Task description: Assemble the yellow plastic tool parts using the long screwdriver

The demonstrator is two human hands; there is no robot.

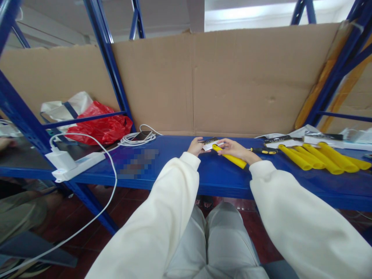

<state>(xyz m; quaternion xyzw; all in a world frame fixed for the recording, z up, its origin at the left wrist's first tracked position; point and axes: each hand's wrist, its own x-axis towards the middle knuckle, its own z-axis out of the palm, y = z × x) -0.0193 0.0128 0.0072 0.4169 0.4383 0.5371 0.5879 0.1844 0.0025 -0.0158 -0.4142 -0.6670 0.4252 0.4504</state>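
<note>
My left hand (195,147) is closed around the edge of a small flat white piece with a black printed strip (208,145); whether it is a card or a packet I cannot tell. Between the fingers of my right hand (234,150) is a yellow tube (236,161), slanting down to the right with its upper end beside the white piece. The fingertips of both hands are close together over the blue shelf top (174,176). A black and yellow screwdriver (264,150) lies just right of my right wrist.
Several yellow tubes (324,159) lie in a row at the right, with black and white packs (322,137) behind them. At left are a coiled white cable (138,138), a red plastic bag (101,122) and a power strip (84,164). Cardboard (238,81) walls the back.
</note>
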